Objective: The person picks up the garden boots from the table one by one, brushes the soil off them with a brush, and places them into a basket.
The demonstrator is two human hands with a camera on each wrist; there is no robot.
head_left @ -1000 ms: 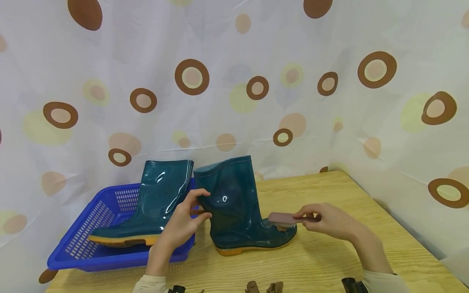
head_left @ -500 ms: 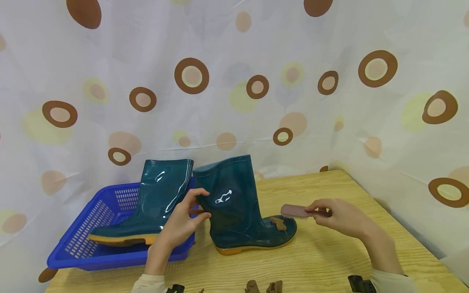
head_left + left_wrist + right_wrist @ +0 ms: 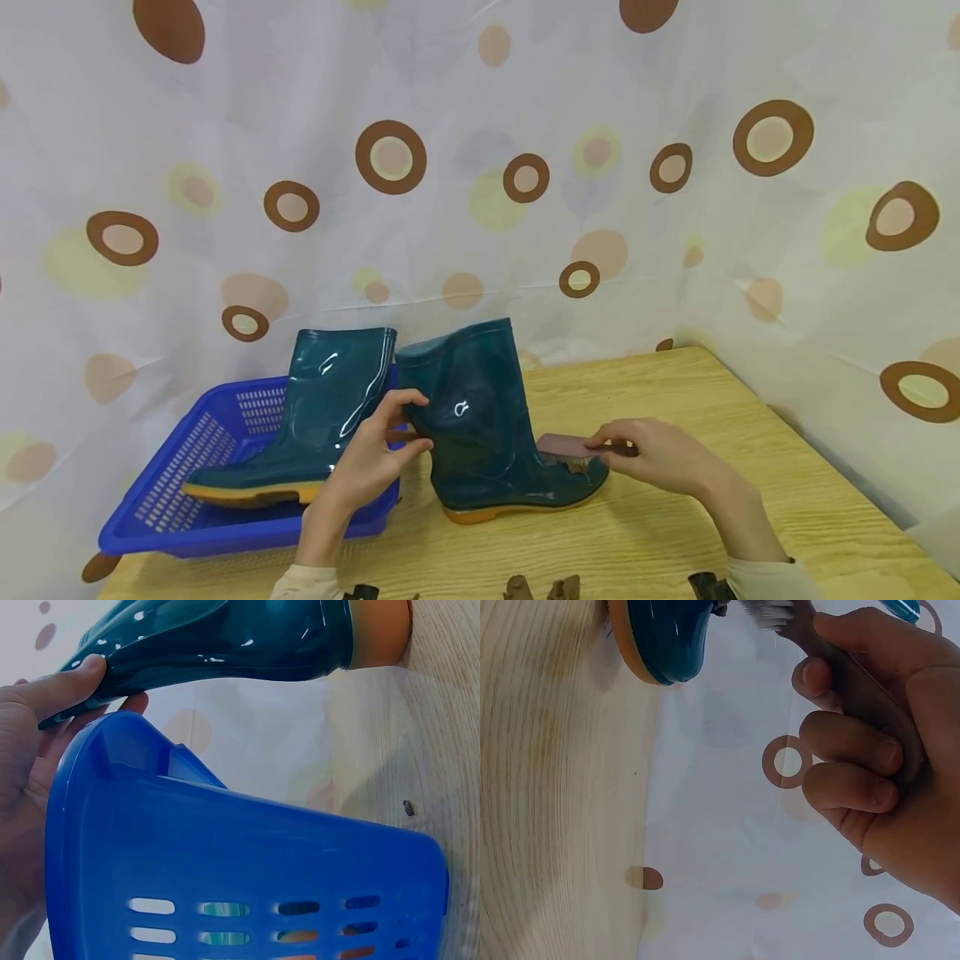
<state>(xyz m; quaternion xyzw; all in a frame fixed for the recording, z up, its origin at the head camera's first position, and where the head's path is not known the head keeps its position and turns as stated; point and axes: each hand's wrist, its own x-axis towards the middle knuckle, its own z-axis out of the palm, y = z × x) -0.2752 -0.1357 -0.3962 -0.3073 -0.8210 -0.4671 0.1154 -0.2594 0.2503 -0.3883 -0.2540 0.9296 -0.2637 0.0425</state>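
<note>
A glossy dark green rubber boot [image 3: 480, 417] with an orange sole stands upright on the wooden table, toe to the right. My left hand [image 3: 375, 450] grips the back of its shaft between thumb and fingers; in the left wrist view the thumb [image 3: 71, 686] presses the shaft near the top. In my right hand [image 3: 660, 454] is a pinkish-brown scrub brush [image 3: 566, 445], held by its handle, its bristles down over the toe. A brown mud-like clump [image 3: 576, 468] shows on the toe under the brush. The right wrist view shows the fingers [image 3: 847, 742] curled round the brush handle.
A blue plastic basket [image 3: 127, 517] on the left carries a second green boot [image 3: 337, 383]. Several brown lumps [image 3: 562, 588] lie at the table's near edge. A small dark crumb [image 3: 408, 808] is on the table beside the basket. A patterned curtain [image 3: 465, 100] hangs behind.
The brush went right to the tip of the toe, baring the brown clump, then came back left over the instep. The left hand and the boot stay in place.
</note>
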